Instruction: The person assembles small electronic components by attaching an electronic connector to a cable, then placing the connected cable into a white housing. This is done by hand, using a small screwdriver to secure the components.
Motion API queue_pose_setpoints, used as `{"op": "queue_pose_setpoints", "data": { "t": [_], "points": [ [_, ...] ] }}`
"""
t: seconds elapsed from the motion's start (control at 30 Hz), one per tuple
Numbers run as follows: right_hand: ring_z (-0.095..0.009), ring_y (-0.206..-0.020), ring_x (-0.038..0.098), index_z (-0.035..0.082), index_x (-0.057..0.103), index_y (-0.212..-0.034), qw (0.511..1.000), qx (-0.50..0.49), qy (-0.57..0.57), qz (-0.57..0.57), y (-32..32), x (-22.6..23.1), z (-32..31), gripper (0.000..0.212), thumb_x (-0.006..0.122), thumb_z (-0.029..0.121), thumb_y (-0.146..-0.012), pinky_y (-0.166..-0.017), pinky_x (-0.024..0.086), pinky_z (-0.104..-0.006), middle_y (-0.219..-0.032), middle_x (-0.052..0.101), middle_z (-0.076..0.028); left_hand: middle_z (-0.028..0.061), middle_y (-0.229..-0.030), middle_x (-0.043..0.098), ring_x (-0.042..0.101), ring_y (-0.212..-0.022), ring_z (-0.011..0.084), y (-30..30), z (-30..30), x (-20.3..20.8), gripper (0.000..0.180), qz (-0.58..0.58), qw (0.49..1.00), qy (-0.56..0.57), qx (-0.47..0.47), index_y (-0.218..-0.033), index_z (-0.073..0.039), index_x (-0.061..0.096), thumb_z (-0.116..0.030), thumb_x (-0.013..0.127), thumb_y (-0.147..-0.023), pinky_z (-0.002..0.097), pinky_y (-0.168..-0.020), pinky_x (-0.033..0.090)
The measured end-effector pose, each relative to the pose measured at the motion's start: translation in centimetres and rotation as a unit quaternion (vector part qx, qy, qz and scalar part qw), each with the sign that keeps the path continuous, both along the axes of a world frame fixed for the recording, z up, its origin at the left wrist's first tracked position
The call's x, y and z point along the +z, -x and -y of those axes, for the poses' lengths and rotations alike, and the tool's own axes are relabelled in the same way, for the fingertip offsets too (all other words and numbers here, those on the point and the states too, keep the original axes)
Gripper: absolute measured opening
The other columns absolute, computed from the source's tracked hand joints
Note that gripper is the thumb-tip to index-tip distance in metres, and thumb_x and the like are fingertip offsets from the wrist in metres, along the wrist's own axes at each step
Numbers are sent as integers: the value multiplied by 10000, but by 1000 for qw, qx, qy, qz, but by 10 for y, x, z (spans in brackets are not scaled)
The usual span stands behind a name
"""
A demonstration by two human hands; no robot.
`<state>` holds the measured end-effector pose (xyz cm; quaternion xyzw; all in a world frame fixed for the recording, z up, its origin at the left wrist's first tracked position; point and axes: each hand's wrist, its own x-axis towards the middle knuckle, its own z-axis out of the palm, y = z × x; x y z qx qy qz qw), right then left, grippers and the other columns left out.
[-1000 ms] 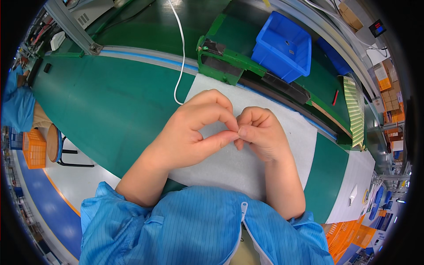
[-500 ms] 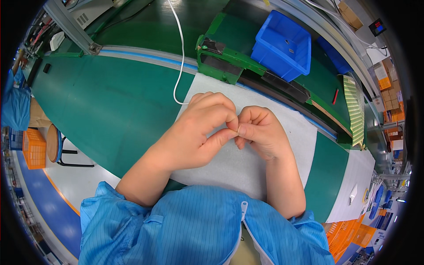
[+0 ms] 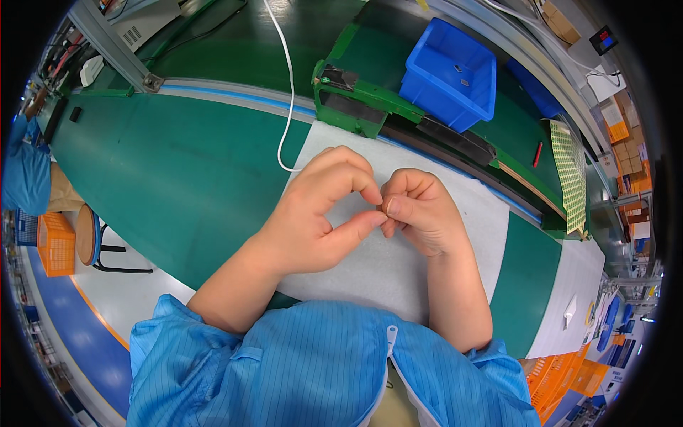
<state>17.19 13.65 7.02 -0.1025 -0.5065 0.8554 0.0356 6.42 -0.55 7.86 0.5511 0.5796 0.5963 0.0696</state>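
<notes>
Both of my hands meet above a white sheet (image 3: pixel 469 235) on the green bench. My right hand (image 3: pixel 421 213) is closed in a pinch, thumb against curled fingers; whatever it holds is too small or hidden to make out. Beside it, my left hand (image 3: pixel 324 206) curves in a loose C. A small gap parts its thumb tip from its forefinger tip, and no object shows between them. Those two tips are right at the right hand's pinch. A white cable (image 3: pixel 289 107) runs down to the sheet's left edge near my left hand.
A blue bin (image 3: pixel 449 78) with a few small pieces inside stands beyond a green rail (image 3: pixel 377 96). Right of it are a red pen (image 3: pixel 538 154) and a patterned yellow-green sheet (image 3: pixel 567 178). A stool (image 3: pixel 88 235) and an orange crate (image 3: pixel 55 243) stand at left, near another person's blue sleeve (image 3: pixel 25 171).
My left thumb and forefinger have spread apart, widening the gap between their tips. The right hand keeps its pinch in nearly the same place.
</notes>
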Motion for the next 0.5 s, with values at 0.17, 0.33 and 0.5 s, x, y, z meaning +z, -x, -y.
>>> {"op": "queue_pose_setpoints", "data": {
  "t": [0.17,0.33,0.5],
  "points": [
    [-97,-532,544,37,573,-712,1000,6,5,-9,0,-1,0,143,674,127,-756,-497,438,-205,-621,596,-55,50,-806,507,489,-722,153,0,-1,0,194,-5,1000,3,-12,-785,-57,541,-50,691,-662,257,-650,390],
    [-97,-533,547,36,575,-715,1000,6,4,-9,1,-2,0,145,676,131,-757,-495,440,-203,-626,598,-56,47,-800,512,498,-720,151,-2,-2,0,178,-4,1000,5,-4,-773,-57,549,-36,691,-668,253,-644,397],
    [-96,-529,547,38,574,-714,1000,1,1,-6,1,-3,0,147,679,133,-755,-491,440,-202,-623,598,-57,46,-788,523,511,-711,153,-1,-1,2,158,-12,1000,8,-1,-747,-55,558,-29,692,-668,254,-632,407]
  ]
}}
